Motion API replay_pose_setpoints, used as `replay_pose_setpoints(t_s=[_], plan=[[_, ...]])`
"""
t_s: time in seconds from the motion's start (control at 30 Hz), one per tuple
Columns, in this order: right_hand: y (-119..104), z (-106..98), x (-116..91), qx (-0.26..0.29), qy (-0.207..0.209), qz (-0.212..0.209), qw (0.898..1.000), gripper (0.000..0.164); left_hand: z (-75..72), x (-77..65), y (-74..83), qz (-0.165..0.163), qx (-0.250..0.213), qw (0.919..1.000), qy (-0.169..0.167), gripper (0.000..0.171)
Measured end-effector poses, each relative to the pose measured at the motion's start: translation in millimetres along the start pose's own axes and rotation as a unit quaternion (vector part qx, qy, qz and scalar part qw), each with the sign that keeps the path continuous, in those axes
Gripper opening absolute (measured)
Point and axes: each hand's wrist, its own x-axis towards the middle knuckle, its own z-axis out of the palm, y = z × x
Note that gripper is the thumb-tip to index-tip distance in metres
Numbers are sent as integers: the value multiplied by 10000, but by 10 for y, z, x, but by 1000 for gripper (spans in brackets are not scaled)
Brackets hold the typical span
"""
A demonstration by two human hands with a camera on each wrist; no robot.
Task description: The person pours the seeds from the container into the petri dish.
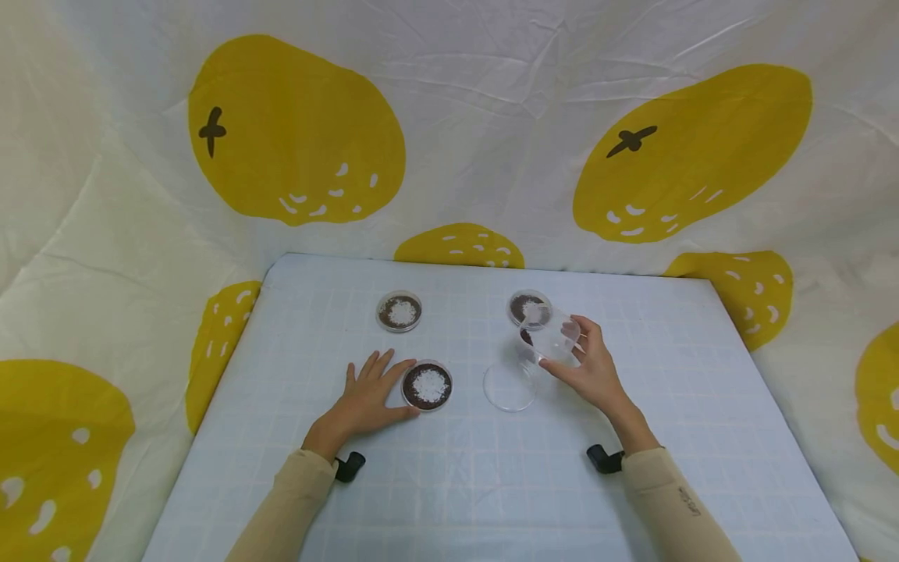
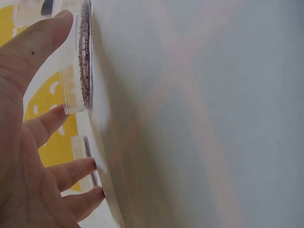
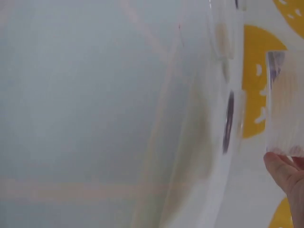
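My left hand (image 1: 365,402) holds a petri dish (image 1: 428,385) by its sides on the table, thumb and index finger at opposite edges. Dark brown granules fill this dish, with a heap of white flakes on top. The left wrist view shows the dish (image 2: 78,61) edge-on between thumb and finger, the other fingers spread below. My right hand (image 1: 593,367) grips a clear plastic cup (image 1: 555,336), tilted above the table, with a dark patch at its left end. Below and left of the cup lies a clear round lid (image 1: 509,388).
Another petri dish (image 1: 399,311) with brown and white contents stands at the back left. A similar dish (image 1: 523,301) at the back right is partly covered by the cup. The pale checked tablecloth (image 1: 463,499) meets white curtains with yellow fruit prints (image 1: 302,133).
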Motion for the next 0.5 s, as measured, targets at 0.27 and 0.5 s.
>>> replay_pose_setpoints(t_s=[0.27,0.5], plan=[[498,-127,17,-206,437,485,9977,99,-1,-1,-17,-17,-37,10000,-20,90],[600,-295,2,-256,703,902,9931,103,2,2,-22,-22,-65,10000,-3,90]])
